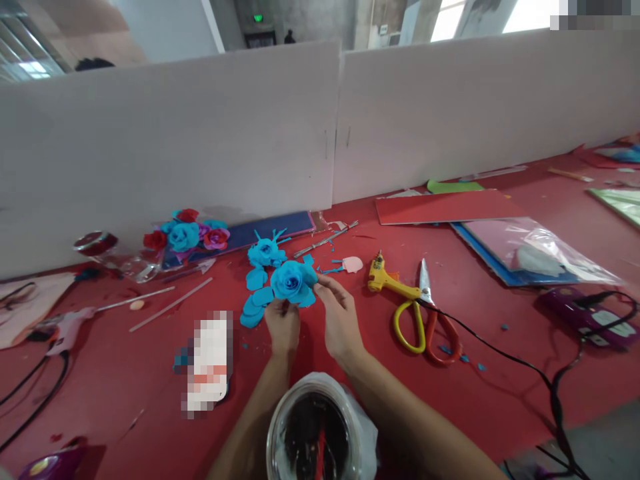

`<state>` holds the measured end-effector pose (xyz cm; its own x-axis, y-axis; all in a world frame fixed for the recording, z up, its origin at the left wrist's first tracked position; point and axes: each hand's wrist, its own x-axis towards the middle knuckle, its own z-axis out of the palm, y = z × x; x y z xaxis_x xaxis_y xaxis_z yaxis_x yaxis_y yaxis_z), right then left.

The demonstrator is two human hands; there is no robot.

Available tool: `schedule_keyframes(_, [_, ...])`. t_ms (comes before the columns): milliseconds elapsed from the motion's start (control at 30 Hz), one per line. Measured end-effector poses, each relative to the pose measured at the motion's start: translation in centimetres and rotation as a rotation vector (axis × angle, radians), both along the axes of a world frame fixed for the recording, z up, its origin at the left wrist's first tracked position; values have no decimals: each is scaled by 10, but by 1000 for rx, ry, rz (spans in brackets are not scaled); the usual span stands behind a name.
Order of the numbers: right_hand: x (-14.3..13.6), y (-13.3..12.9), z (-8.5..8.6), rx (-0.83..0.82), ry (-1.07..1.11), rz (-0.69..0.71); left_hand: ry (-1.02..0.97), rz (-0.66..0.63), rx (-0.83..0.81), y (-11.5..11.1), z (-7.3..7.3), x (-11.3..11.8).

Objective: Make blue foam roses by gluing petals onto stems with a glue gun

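Note:
A blue paper rose point(293, 283) is held up over the red table point(280, 407). My left hand point(283, 325) is closed under the bloom, its fingertips partly hidden by the petals. At the flower's right edge, my right hand point(340, 313) pinches an outer petal between thumb and fingers. Loose blue petals point(252, 311) lie just left of the rose, with a second blue flower piece point(266, 251) behind them. To the right rest a yellow glue gun point(387, 279) and scissors point(425, 313) with one yellow and one red handle.
An open clear jar point(320, 433) is close in front, between my forearms. Colourful paper flowers point(185, 235) and a pink glue gun point(67, 331) are on the left. Black cables point(500, 352) run along the right. A pale partition point(200, 147) borders the table's back.

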<state>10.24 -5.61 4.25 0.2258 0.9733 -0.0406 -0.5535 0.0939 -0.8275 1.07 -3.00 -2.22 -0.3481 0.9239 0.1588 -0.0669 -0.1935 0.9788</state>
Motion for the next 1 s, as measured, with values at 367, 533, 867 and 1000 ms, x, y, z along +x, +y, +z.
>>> schedule_keyframes(367, [1, -2, -5, 44, -75, 99, 119, 47, 60, -2, 6, -3])
schedule_keyframes(533, [4, 1, -5, 3, 42, 100, 68, 5, 113, 1, 5, -2])
schedule_keyframes(867, [15, 13, -12, 109, -227, 143, 109, -51, 98, 1, -2, -2])
schedule_keyframes(1000, [15, 13, -13, 109, -277, 106, 97, -76, 99, 0, -1, -1])
